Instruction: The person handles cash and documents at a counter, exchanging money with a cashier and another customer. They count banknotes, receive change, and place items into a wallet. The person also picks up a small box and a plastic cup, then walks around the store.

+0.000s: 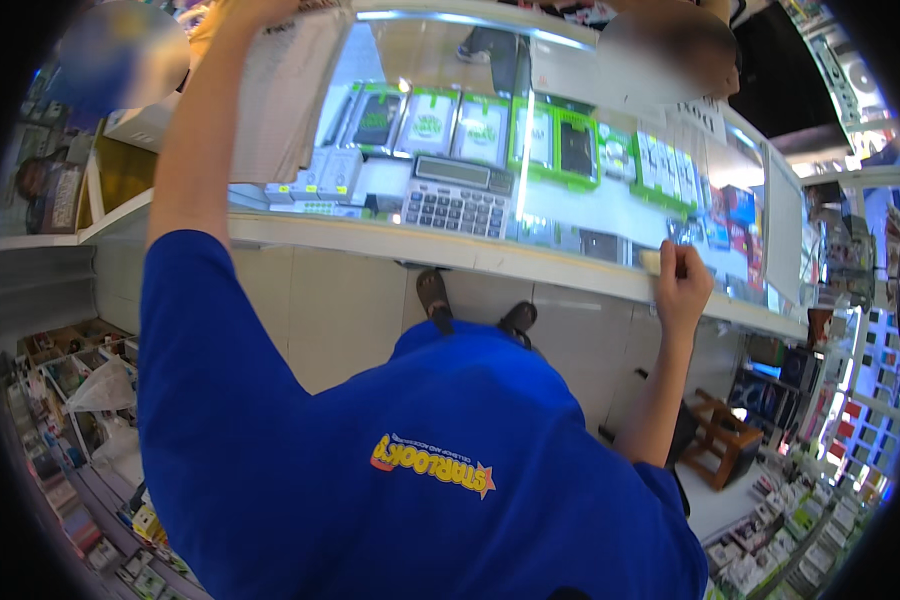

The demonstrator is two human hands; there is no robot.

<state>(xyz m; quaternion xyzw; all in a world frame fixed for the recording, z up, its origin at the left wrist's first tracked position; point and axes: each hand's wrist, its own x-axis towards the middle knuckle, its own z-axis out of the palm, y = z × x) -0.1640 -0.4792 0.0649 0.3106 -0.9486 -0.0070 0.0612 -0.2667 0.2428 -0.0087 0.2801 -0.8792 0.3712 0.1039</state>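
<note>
Left hand: fingers indeterminable | Right hand: fingers curled, contents indeterminable | Papers could slide if forearm-brushed

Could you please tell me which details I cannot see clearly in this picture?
- Left hand: head view, partly cut off by the top edge.
- Right hand: head view, anything inside is hidden by its curled grip.
- Calculator display: head view, too small to read.
- Shoes: head view, partly hidden by the blue shirt.
</note>
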